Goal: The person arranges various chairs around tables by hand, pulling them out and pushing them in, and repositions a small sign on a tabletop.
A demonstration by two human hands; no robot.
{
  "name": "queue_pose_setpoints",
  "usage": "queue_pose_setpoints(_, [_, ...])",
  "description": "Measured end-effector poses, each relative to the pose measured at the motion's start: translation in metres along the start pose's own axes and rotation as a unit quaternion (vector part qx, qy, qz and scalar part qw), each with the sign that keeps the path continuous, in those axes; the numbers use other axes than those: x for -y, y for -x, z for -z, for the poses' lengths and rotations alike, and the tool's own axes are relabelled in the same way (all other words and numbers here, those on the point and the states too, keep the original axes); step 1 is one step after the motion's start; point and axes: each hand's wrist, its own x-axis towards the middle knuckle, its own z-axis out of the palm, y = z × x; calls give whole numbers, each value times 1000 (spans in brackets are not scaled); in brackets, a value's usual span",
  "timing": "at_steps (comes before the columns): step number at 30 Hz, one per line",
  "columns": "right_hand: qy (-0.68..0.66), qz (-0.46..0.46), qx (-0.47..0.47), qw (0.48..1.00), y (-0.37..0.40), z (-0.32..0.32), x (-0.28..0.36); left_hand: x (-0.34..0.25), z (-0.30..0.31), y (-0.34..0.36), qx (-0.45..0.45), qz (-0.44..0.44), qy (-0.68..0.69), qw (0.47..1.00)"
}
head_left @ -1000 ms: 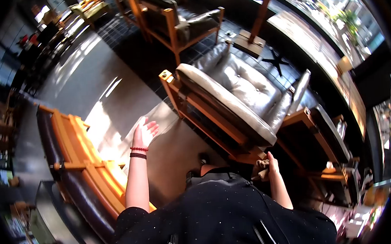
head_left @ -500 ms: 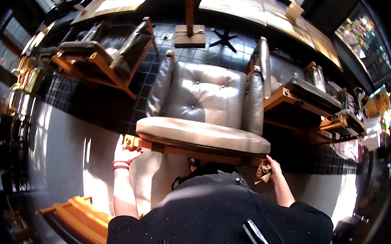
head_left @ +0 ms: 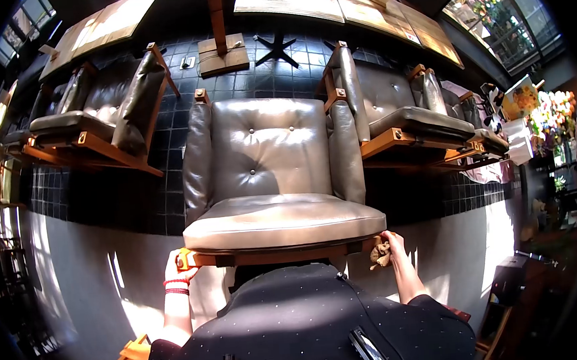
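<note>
Left grip [head_left: 179, 265] curled round armchair [head_left: 278, 224] front corner, right grip [head_left: 394, 243] pinching cloth [head_left: 379, 254] at other

The left hand [head_left: 181, 268], open in midair earlier, now holds the armchair [head_left: 281, 222] by its corner.

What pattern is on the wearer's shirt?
Black fabric shirt: scattered white specks, clearest in the head view.

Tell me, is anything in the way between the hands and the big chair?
Nothing visible blocks the left hand: it grips the front corner of the chair. The right hand is at the other front corner, holding a bunched brown cloth. I can't tell if any cloth is squeezed in between.
</note>
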Motion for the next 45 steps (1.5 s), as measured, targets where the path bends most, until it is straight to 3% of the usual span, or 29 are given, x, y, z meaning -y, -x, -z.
queue_pose_setpoints(5, [-32,14,-10,999,-5,-39,26,-41,-23,-36,31,-8,-24,999])
queue_pose_setpoints(11, [-30,35,-39,998,-29,-84,65,-94,-76,-80,-5,-1,-69,998])
queue_pose_setpoints(12, [-27,38,-42,998,-34,-91,72,-103,-89,-88,-7,38,-25,999])
queue_pose_setpoints(17, [-22,19,-64,998,-65,-124,114,-139,-130,-129,17,47,-38,998])
queue_pose_setpoints(21, [-19,31,-68,997,-94,-144,151,-155,-176,-156,-14,71,-8,997])
queue_pose_setpoints(24, [-22,28,-66,997,-118,-157,175,-165,-211,-175,-41,36,-20,998])
queue_pose_setpoints(32, [29,29,-80,996,-219,-172,215,-177,-290,-215,-33,36,-29,998])
queue_pose_setpoints(37, [43,12,-69,997,-209,-187,255,-174,-315,-222,-46,11,-30,998])
queue_pose_setpoints(41, [-29,8,-39,999,-203,-187,255,-175,-312,-224,-31,23,-40,998])
queue_pose_setpoints(44, [74,41,-75,994,-210,-185,250,-176,-313,-218,-30,22,-85,996])
queue_pose_setpoints(45, [174,42,-102,978,-209,-184,253,-179,-316,-212,-80,18,-138,987])
